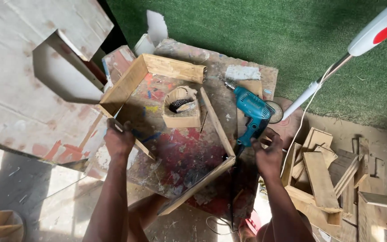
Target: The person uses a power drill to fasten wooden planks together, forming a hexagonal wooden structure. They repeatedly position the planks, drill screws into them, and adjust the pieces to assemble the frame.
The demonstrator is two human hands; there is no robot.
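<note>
A frame of thin wooden strips (171, 67) lies on a paint-stained work board (180, 152). My left hand (118, 140) grips the frame's near-left strip at its corner. My right hand (267, 152) is at the handle of a teal electric drill (251, 112), which lies on the board with its bit pointing up-left; the fingers touch the grip's end. A loose wooden strip (216, 121) runs diagonally beside the drill to the frame's near corner.
A small cardboard box (182, 107) holding dark items sits inside the frame. A large plywood sheet (19, 89) stands at left. Several wood offcuts (323, 179) are piled at right. A white fan stand (328, 76) crosses over green turf (269, 31).
</note>
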